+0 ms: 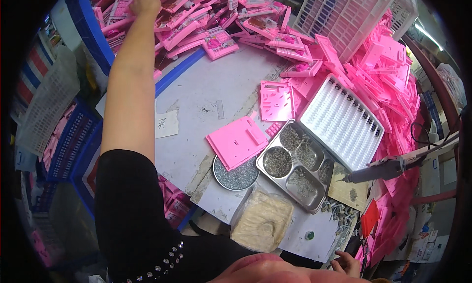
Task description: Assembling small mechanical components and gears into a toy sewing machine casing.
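Observation:
My left hand is stretched far forward into a heap of pink plastic toy casings with printed faces. Its fingers look curled at the top edge of the picture, and what they hold is hidden. Low at the right, my right hand rests by the table's near edge with its fingers apart and nothing visible in them. On the table between them lies a flat pink casing panel, partly over a round dish of small silvery screws. Another pink panel with cut-outs lies behind it.
A steel compartment tray holds small metal parts. Beside it are a white tray with black pieces, an electric screwdriver, and a wrapped tan block. Pink parts pile up at the right; a blue bin edge borders the left heap.

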The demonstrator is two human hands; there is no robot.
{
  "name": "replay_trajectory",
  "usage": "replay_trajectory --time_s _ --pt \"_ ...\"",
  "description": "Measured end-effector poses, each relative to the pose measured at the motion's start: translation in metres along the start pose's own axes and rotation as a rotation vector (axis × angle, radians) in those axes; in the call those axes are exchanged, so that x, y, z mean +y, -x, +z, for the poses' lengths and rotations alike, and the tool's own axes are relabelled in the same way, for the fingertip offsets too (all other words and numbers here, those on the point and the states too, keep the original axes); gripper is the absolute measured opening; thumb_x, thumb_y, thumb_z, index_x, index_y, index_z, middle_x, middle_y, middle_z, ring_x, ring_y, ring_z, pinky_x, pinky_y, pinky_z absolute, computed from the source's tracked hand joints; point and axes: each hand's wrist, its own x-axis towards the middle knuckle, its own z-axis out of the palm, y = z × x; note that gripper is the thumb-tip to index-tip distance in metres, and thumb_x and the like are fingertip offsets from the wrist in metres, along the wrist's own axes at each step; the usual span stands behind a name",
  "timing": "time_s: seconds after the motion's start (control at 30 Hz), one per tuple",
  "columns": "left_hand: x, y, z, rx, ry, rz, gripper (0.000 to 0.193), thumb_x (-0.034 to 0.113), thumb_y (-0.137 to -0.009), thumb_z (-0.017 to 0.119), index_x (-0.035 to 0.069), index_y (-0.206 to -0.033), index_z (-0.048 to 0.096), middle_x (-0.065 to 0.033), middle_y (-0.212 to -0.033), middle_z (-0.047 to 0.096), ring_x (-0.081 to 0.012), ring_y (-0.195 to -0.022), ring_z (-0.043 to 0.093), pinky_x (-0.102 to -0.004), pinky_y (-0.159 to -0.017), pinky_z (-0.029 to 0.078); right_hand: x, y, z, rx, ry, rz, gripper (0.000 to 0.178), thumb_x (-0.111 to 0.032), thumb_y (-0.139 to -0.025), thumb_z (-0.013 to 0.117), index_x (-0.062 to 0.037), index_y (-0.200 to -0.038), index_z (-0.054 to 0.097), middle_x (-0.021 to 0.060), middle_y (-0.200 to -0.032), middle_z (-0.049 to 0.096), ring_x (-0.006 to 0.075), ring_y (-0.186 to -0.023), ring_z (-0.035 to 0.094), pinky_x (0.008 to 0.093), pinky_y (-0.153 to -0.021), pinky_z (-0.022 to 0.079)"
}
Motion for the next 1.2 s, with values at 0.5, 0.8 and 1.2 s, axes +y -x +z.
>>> replay_trajectory --time_s 0.5,0.8,1.2 --pt "0.052 0.15 -0.227 0.201 0.879 0.759 0.039 0.009 -0.076 0.072 0.012 -0.114 0.067 -0.0118 -0.111 0.064 -0.0356 -0.108 0.06 -0.0489 -0.092 0.047 -0.07 -0.069 0.093 -0.099 -0.654 -0.593 0.023 -0.009 -0.096 0.062 0.0065 -0.111 0.07 0.0109 -0.079 0.073 0.0173 -0.072 0.069 0.0296 -0.069 0.054" --pt "0.075 0.443 -0.39 -0.413 1.394 0.874 0.033 0.004 -0.064 0.078 0.011 -0.095 0.071 -0.0078 -0.105 0.062 -0.0312 -0.098 0.061 -0.0403 -0.081 0.053 -0.127 -0.112 0.166 -0.718 -1.753 -0.317 0.085 -0.069 -0.098 0.042 -0.0004 -0.148 0.042 0.0196 -0.142 0.055 0.0317 -0.126 0.058 0.046 -0.103 0.051" --pt "0.078 0.474 -0.413 -0.596 1.4 0.808 0.028 0.01 -0.067 0.073 0.01 -0.095 0.071 -0.0072 -0.105 0.063 -0.0304 -0.099 0.062 -0.0424 -0.084 0.051 -0.029 -0.132 0.211 -0.36 -0.925 -1.13 0.057 -0.035 -0.094 0.061 -0.0018 -0.139 0.052 0.0195 -0.137 0.058 0.0321 -0.125 0.058 0.0446 -0.108 0.045"
